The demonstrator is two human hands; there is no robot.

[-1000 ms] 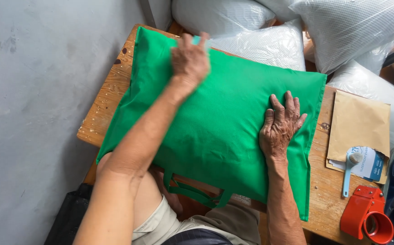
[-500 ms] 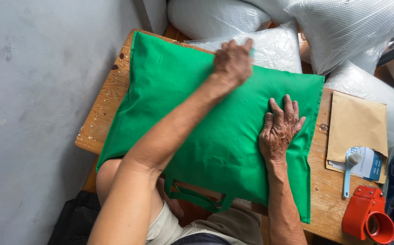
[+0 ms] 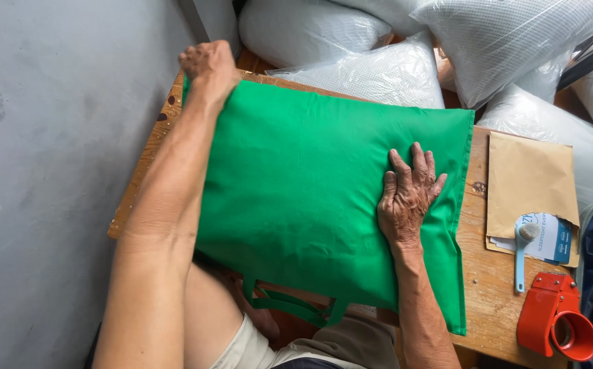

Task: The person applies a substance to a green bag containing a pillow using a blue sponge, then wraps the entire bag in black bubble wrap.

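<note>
Left hand (image 3: 209, 65) now fisted at plump green bag's (image 3: 310, 191) far corner; right hand (image 3: 409, 195) flat, open.

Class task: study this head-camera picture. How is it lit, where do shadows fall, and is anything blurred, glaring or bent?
Head view: soft, even daylight; the green bag shows sharp, with only faint shadow under the right hand and beside the left hand. Head view: mild sheen on the plastic-wrapped pillows, no harsh glare. Head view: wide-angle lens bends the table edges slightly; no motion blur.

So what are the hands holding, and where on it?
The left hand grips the far left corner of the green bag. The right hand only presses flat on its right side, gripping nothing.
</note>
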